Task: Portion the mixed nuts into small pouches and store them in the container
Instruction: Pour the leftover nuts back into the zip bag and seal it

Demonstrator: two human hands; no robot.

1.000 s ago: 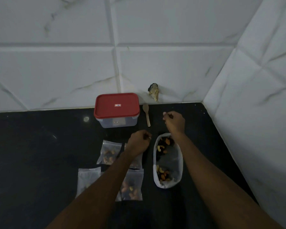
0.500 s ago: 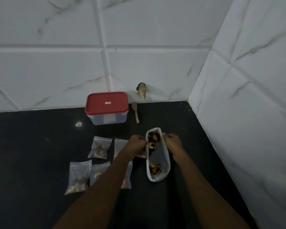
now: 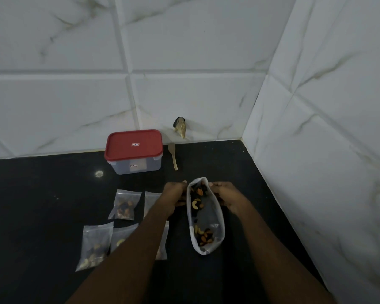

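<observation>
A big clear bag of mixed nuts (image 3: 206, 218) lies on the black counter (image 3: 42, 205), its mouth pointing away from me. My left hand (image 3: 173, 196) grips the left edge of the mouth and my right hand (image 3: 225, 197) grips the right edge, squeezing the opening narrow. Several small filled pouches lie to the left: one at the back (image 3: 125, 204), one at the front left (image 3: 94, 245), others partly hidden under my left forearm. The clear container with a shut red lid (image 3: 133, 151) stands against the back wall.
A small wooden spoon (image 3: 173, 155) lies right of the container. A dark and tan lump (image 3: 180, 127) sits at the base of the tiled back wall. A tiled side wall (image 3: 316, 150) bounds the counter on the right.
My hands came down from above the bag and took hold of both sides of its mouth, pressing the wide opening narrower. The view shifted slightly right.
</observation>
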